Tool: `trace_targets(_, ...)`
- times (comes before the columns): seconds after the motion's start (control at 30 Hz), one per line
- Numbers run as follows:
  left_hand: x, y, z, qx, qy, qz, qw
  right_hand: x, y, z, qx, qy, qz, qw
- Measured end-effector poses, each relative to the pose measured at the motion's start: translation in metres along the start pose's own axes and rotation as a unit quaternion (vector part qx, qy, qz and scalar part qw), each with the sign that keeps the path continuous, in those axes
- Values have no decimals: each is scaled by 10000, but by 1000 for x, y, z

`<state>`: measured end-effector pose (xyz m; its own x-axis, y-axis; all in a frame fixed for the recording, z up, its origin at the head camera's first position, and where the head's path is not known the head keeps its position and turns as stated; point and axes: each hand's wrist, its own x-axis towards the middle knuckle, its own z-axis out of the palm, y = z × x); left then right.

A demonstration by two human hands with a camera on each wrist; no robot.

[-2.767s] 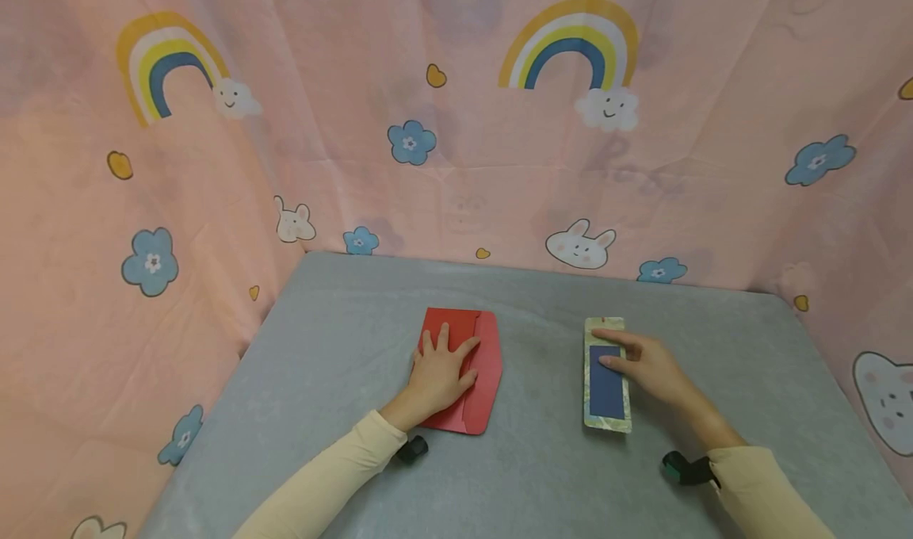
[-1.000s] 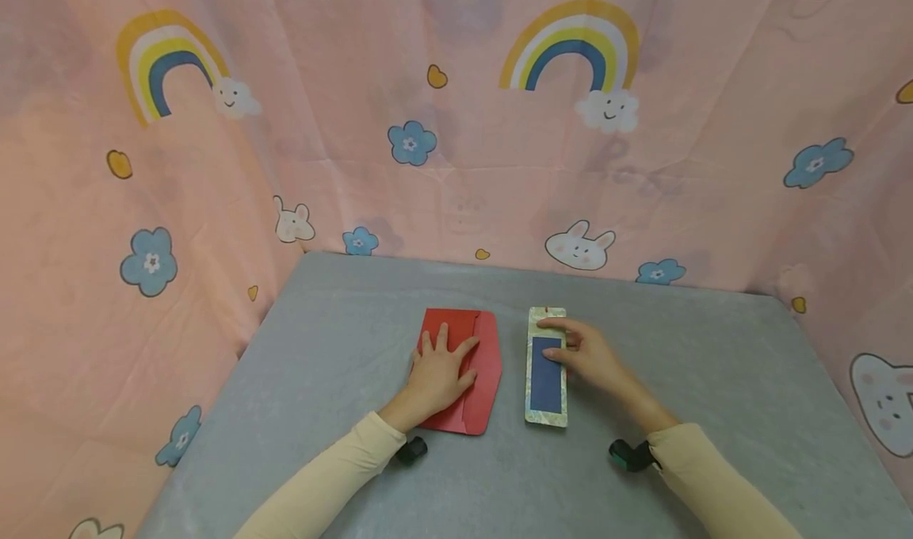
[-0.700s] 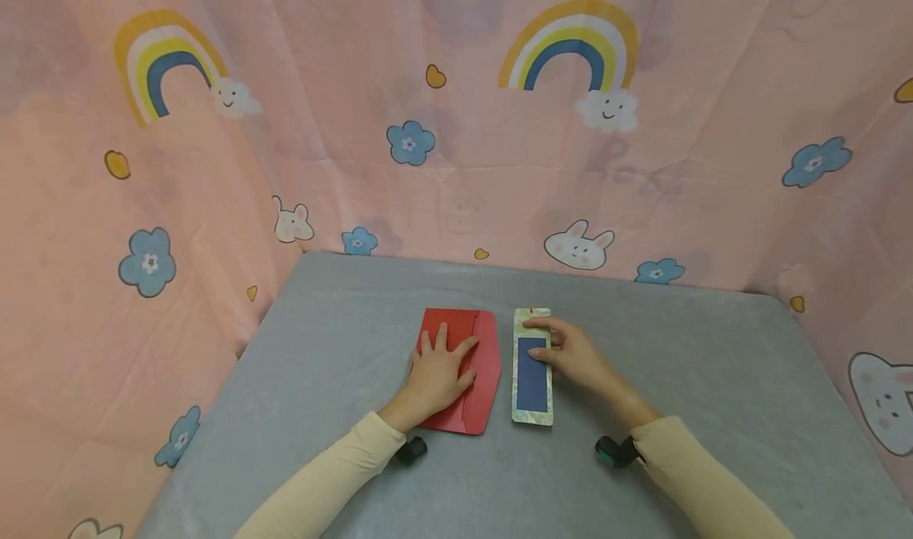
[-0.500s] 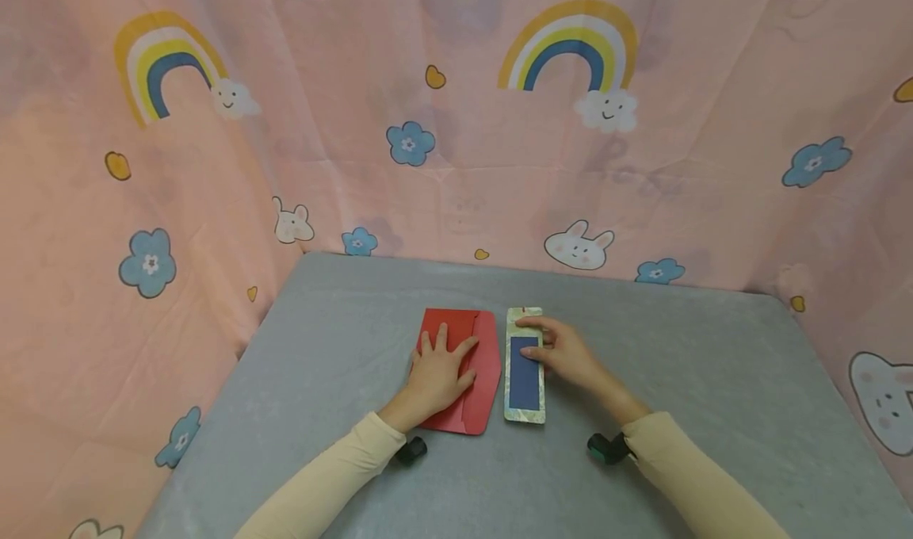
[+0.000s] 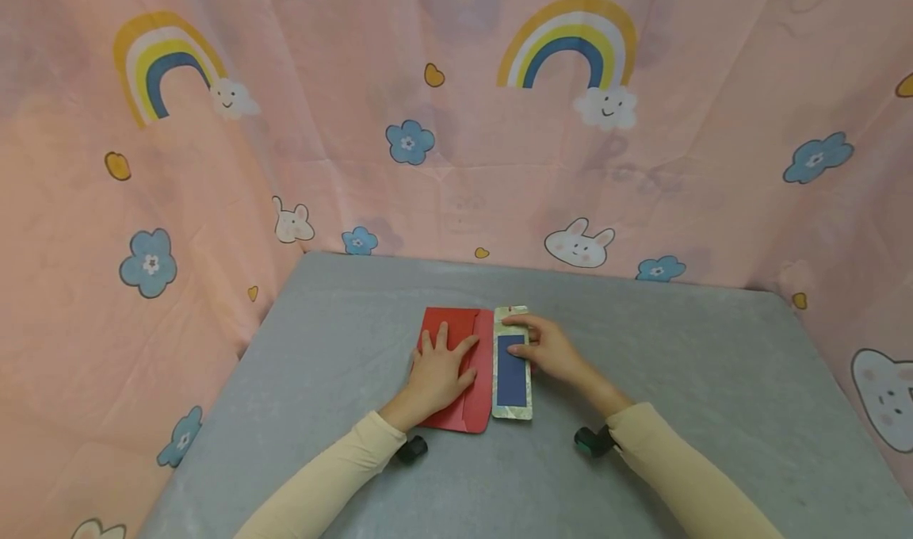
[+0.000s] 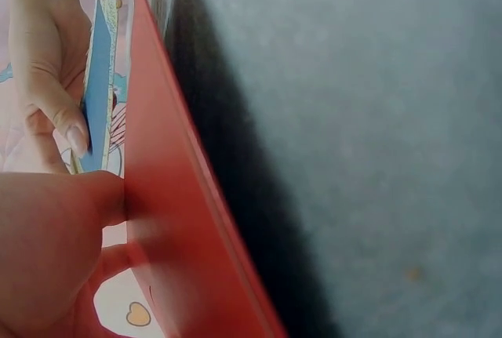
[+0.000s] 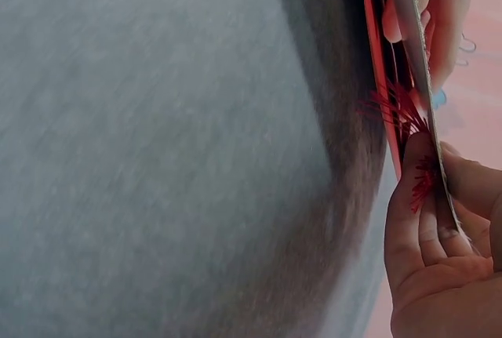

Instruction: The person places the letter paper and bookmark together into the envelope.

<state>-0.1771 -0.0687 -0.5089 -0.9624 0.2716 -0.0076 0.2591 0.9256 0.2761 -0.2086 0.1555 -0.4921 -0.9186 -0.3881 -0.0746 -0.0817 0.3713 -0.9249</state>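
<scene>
Trouble would most likely come at the long edge of the card [image 5: 511,372], which lines up with the outer edge of the flap [image 5: 483,400] on the 3 o'clock side of the red envelope [image 5: 460,325]; the card covers the flap's tip, though whether it touches or sits just above is hard to tell. Pushed towards 9 o'clock at a low tilt, that edge could catch the flap and crease it, or butt against the envelope's mouth. The red tassel [image 7: 423,181], lying between the back of the card and the fingers there, might snag or bunch up. Too light a touch from the left hand [image 5: 437,376] could let the envelope skid on the grey table [image 5: 321,341], while too heavy a one could keep the mouth pressed flat. That hand is spread, fingers fanned from about 11 to 1 o'clock, resting on the envelope without gripping it. The right hand [image 5: 556,353], apart from the left, comes in from the card's 3 o'clock side and pinches it, thumb and forefinger on the face and other fingers behind; how firmly cannot be told.
</scene>
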Motion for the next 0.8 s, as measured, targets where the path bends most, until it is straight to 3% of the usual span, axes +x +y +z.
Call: trace_targets(0.8, 0, 0, -3, -131, -86, -12, 9999, 14, -1, 20, -137, -101, 170, 9997)
